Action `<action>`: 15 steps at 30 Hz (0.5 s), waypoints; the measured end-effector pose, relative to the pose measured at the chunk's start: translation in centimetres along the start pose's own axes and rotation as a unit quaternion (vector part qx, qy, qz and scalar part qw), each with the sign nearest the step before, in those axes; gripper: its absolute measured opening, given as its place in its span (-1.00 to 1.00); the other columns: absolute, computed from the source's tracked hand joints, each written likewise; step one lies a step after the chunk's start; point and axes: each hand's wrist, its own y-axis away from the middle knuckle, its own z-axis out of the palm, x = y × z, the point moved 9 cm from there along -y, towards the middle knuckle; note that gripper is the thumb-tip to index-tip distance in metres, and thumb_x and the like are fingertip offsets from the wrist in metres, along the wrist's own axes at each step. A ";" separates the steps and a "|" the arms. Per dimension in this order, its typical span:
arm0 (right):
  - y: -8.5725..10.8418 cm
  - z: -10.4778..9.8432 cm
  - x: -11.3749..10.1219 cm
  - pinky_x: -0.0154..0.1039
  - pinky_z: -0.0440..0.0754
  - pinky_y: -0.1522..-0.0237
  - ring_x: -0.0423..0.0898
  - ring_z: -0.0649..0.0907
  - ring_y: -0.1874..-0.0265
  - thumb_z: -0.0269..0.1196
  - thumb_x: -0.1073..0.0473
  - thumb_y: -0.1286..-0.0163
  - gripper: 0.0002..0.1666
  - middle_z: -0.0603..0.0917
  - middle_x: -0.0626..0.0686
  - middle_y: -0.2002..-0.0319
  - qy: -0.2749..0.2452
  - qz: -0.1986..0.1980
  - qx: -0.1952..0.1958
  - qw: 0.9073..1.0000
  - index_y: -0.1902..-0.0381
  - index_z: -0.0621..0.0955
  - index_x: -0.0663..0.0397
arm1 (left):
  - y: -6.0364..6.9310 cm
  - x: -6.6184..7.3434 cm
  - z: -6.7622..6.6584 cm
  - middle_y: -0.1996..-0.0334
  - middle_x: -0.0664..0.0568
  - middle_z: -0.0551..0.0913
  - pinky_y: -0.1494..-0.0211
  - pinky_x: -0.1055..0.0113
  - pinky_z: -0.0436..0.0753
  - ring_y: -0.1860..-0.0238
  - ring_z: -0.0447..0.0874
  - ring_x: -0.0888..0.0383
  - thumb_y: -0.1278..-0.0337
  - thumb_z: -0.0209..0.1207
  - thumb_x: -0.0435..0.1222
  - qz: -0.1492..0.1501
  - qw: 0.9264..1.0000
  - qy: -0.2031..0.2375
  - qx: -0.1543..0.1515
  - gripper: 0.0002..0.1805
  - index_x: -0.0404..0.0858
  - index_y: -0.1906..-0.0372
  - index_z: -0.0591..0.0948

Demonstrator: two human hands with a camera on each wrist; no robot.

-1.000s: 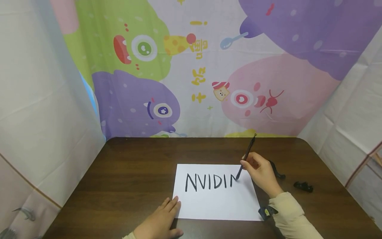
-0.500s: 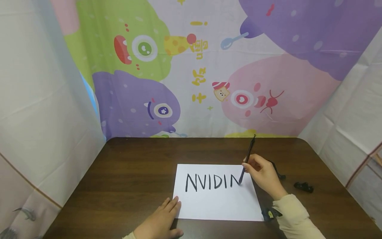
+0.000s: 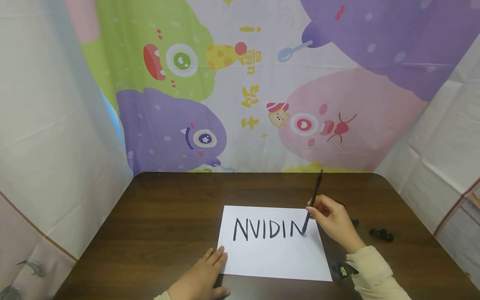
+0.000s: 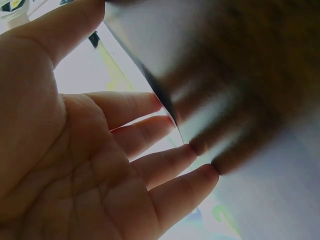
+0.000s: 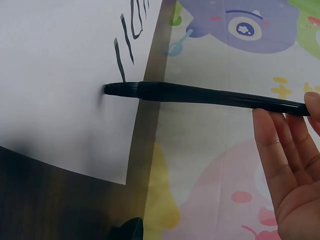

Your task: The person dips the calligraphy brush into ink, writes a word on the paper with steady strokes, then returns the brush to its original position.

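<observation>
A white sheet of paper (image 3: 270,262) lies on the brown table, with "NVIDI" and part of a further letter in black strokes across its upper half. My right hand (image 3: 335,223) pinches a black writing brush (image 3: 314,193) by its handle, held steeply. In the right wrist view the dark bristles (image 5: 120,89) touch the paper at the foot of the newest slanting stroke. My left hand (image 3: 202,271) rests at the paper's lower left edge with its fingers extended. In the left wrist view its fingertips (image 4: 207,172) touch the dark, reflective surface near the paper's edge.
A small black object (image 3: 381,234) lies on the table (image 3: 157,216) right of the right hand. Another black thing (image 3: 354,222) is partly hidden behind that hand. A dark device (image 3: 345,270) sits at the right wrist. A cartoon-printed cloth (image 3: 251,154) hangs behind the table.
My right hand and the brush have moved down and slightly right, lengthening the slanting stroke after the last "I". The paper's lower right corner has shifted slightly down. My left hand stays put.
</observation>
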 end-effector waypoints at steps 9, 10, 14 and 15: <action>0.1 -0.1 -0.1 -0.41 0.70 0.42 -0.30 0.68 0.50 0.34 0.39 -0.23 -0.86 0.68 0.05 0.48 0.013 -0.004 -0.004 1.000 0.27 0.61 0.17 | -0.1 -0.2 0.2 -0.46 -0.23 0.26 -0.35 -0.26 0.35 -0.42 0.23 -0.35 0.02 0.36 0.08 -0.003 1.000 0.007 -0.007 -0.06 -0.38 -0.38 0.36; 0.1 -0.1 -0.1 -0.41 0.70 0.42 -0.30 0.68 0.50 0.34 0.39 -0.23 -0.86 0.68 0.05 0.48 0.015 -0.004 -0.005 1.000 0.27 0.61 0.17 | -0.1 -0.2 0.2 -0.47 -0.23 0.26 -0.35 -0.26 0.35 -0.42 0.23 -0.35 0.02 0.36 0.08 -0.004 1.000 0.008 -0.008 -0.06 -0.38 -0.38 0.35; 0.2 -0.1 -0.1 -0.39 0.70 0.43 -0.26 0.70 0.51 0.34 0.39 -0.23 -0.86 0.68 0.04 0.49 0.023 0.001 -0.009 1.000 0.27 0.61 0.15 | -0.1 -0.3 0.3 -0.47 -0.22 0.26 -0.34 -0.27 0.35 -0.43 0.22 -0.35 0.02 0.36 0.08 -0.007 1.000 0.010 -0.011 -0.06 -0.37 -0.39 0.35; 0.2 -0.2 -0.1 -0.38 0.70 0.43 -0.25 0.70 0.51 0.34 0.39 -0.23 -0.86 0.68 0.04 0.49 0.023 0.003 -0.010 1.000 0.27 0.61 0.15 | -0.1 -0.3 0.3 -0.47 -0.22 0.26 -0.34 -0.27 0.35 -0.43 0.22 -0.34 0.02 0.36 0.08 -0.007 1.000 0.010 -0.012 -0.07 -0.36 -0.39 0.35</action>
